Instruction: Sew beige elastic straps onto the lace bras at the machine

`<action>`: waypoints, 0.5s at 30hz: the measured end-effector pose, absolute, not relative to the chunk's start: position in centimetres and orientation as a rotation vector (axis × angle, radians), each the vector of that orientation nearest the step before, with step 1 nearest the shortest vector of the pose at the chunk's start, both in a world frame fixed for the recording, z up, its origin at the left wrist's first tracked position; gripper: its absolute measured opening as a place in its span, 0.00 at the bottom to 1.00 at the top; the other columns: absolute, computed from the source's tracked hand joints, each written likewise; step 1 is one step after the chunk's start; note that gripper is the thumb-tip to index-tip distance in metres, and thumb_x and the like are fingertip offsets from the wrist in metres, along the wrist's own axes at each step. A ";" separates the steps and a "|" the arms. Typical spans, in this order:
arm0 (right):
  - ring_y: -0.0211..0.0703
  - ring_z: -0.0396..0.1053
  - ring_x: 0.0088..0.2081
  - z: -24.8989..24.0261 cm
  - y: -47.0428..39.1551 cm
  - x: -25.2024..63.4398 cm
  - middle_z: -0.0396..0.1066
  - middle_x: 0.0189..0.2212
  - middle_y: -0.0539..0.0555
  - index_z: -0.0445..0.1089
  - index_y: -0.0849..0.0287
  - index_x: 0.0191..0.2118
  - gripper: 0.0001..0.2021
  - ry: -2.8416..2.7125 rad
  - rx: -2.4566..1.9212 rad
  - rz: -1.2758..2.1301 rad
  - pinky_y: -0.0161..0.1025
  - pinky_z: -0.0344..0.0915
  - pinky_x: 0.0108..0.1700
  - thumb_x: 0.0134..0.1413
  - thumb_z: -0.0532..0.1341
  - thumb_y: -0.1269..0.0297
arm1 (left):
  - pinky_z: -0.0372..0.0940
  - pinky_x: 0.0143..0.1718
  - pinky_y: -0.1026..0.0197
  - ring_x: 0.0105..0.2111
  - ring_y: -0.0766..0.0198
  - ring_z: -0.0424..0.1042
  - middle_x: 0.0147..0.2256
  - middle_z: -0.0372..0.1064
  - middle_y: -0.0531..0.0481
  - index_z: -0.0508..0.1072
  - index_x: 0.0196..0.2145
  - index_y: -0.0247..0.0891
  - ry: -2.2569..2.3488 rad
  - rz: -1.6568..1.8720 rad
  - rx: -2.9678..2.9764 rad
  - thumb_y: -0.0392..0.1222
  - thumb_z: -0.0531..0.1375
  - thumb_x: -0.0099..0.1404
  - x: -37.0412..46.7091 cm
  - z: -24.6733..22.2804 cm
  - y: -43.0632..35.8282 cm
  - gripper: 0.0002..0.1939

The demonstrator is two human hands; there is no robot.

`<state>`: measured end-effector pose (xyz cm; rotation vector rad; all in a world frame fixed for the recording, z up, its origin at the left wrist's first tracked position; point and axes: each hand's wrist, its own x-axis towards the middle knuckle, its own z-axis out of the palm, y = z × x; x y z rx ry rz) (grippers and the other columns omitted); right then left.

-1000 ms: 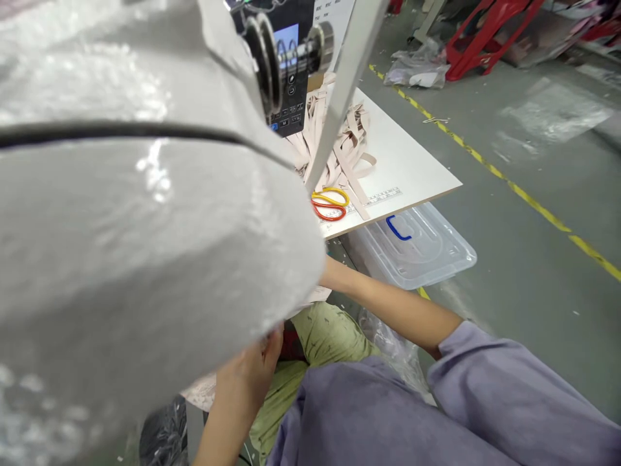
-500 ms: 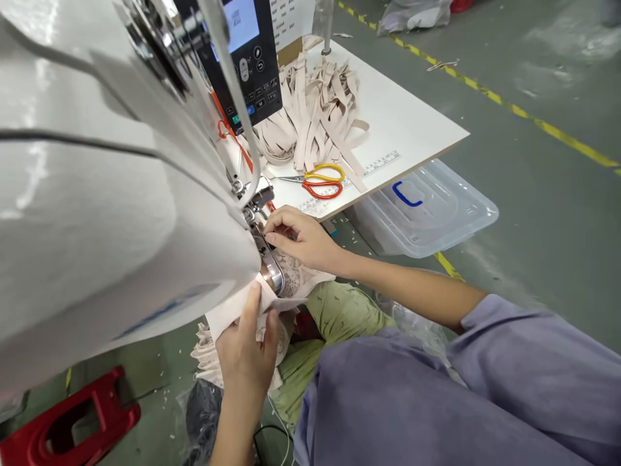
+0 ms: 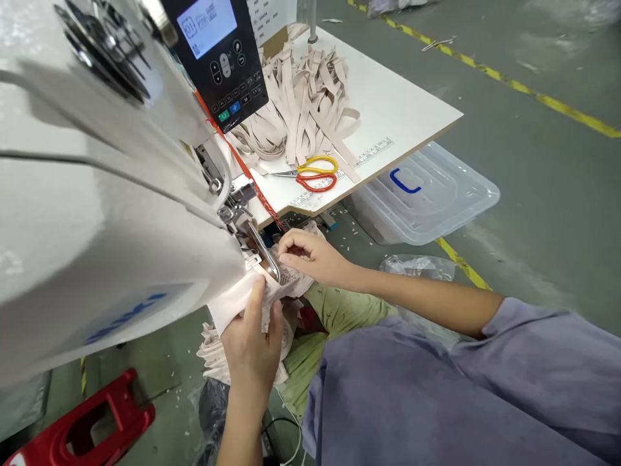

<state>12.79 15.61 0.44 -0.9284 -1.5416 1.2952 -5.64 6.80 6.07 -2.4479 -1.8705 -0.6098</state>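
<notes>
A white sewing machine (image 3: 160, 213) fills the left side, and its needle area sits above a narrow metal arm (image 3: 266, 255). Pale pink lace fabric (image 3: 228, 307) lies around that arm and hangs below it. My left hand (image 3: 252, 343) grips the fabric just in front of the arm, index finger and thumb on top; its other fingers are mostly hidden. On the far side, my right hand (image 3: 317, 259) is closed in a pinch at the lace beside the arm's tip. The fingertips partly hide what they pinch.
A white table (image 3: 402, 97) holds a heap of beige strips (image 3: 310, 103) and scissors (image 3: 315, 173) with yellow and red handles. A control panel (image 3: 218, 65) stands at the machine. Below are a clear lidded box (image 3: 436, 194) and a red stool (image 3: 92, 421).
My right hand has drawn back from the needle area towards the arm's tip. My left hand stays on the fabric. The view has shifted slightly, and the panel's screen shows more.
</notes>
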 end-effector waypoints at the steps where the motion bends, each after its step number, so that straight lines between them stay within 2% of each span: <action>1: 0.39 0.65 0.36 0.4 15.4 12.9 0.67 0.37 0.52 0.69 0.57 0.36 0.04 -1.543 -0.915 1.305 0.37 0.62 0.37 0.62 0.60 0.64 | 0.52 0.22 0.65 0.15 0.68 0.64 0.20 0.71 0.53 0.70 0.57 0.32 -1.865 -0.605 -2.452 0.40 0.59 0.68 -5.6 6.1 6.8 0.21; 7: 0.37 0.64 0.34 0.0 14.8 13.2 0.66 0.36 0.51 0.69 0.58 0.36 0.06 -1.499 -0.863 1.356 0.36 0.62 0.36 0.61 0.61 0.62 | 0.57 0.22 0.65 0.18 0.64 0.70 0.23 0.74 0.50 0.68 0.58 0.33 -1.867 -0.608 -2.454 0.40 0.59 0.68 -5.3 5.9 6.8 0.22; 9: 0.37 0.65 0.35 0.0 14.7 13.2 0.67 0.36 0.51 0.69 0.58 0.36 0.06 -1.485 -0.842 1.363 0.36 0.62 0.37 0.61 0.62 0.62 | 0.62 0.25 0.63 0.25 0.59 0.75 0.29 0.76 0.45 0.62 0.63 0.32 -1.893 -0.643 -2.414 0.42 0.60 0.67 -5.2 5.5 6.5 0.28; 10: 0.37 0.65 0.35 0.1 14.6 13.2 0.67 0.36 0.51 0.69 0.58 0.36 0.06 -1.479 -0.834 1.368 0.36 0.63 0.38 0.61 0.62 0.61 | 0.66 0.29 0.61 0.31 0.54 0.77 0.35 0.77 0.40 0.56 0.66 0.31 -1.902 -0.694 -2.376 0.44 0.61 0.66 -5.2 5.3 6.3 0.35; 12: 0.38 0.65 0.36 0.2 14.5 13.2 0.67 0.36 0.51 0.69 0.57 0.37 0.06 -1.470 -0.821 1.371 0.37 0.63 0.39 0.60 0.63 0.61 | 0.70 0.41 0.52 0.50 0.43 0.74 0.52 0.69 0.27 0.42 0.70 0.29 -1.925 -0.818 -2.286 0.48 0.63 0.64 -5.2 4.8 6.0 0.47; 13: 0.38 0.65 0.36 0.3 14.4 13.1 0.67 0.37 0.51 0.69 0.57 0.37 0.07 -1.465 -0.818 1.370 0.37 0.63 0.40 0.59 0.63 0.60 | 0.68 0.47 0.47 0.57 0.39 0.67 0.59 0.60 0.22 0.36 0.70 0.29 -1.939 -0.864 -2.256 0.49 0.63 0.64 -5.2 4.6 5.9 0.51; 15: 0.39 0.66 0.37 0.5 14.2 12.8 0.67 0.37 0.51 0.68 0.58 0.38 0.08 -1.451 -0.826 1.370 0.38 0.64 0.42 0.58 0.64 0.59 | 0.63 0.55 0.41 0.65 0.35 0.54 0.66 0.45 0.20 0.32 0.71 0.29 -1.983 -0.887 -2.237 0.50 0.62 0.64 -5.1 4.2 5.9 0.52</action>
